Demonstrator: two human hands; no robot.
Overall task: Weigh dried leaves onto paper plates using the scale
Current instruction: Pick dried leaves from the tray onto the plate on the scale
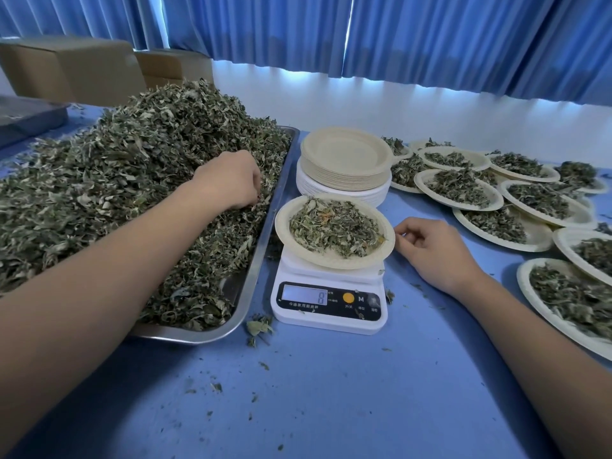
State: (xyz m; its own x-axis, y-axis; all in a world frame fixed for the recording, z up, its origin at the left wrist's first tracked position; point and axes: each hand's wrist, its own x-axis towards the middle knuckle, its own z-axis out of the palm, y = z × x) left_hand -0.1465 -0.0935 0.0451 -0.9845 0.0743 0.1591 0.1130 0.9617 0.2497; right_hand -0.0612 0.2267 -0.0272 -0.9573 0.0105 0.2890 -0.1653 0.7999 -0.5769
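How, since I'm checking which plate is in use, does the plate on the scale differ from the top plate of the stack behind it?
The plate on the scale holds a heap of dried leaves; the stack's top plate is empty. The plate on the scale sits alone on the scale; the stack's top plate nests on many others. The plate on the scale looks paler, the stack's top plate tan. Both are round paper plates.

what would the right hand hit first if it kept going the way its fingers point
Most likely the rim of the paper plate on the scale: the right hand points its curled fingers left at it with hardly any gap; whether they touch is unclear.
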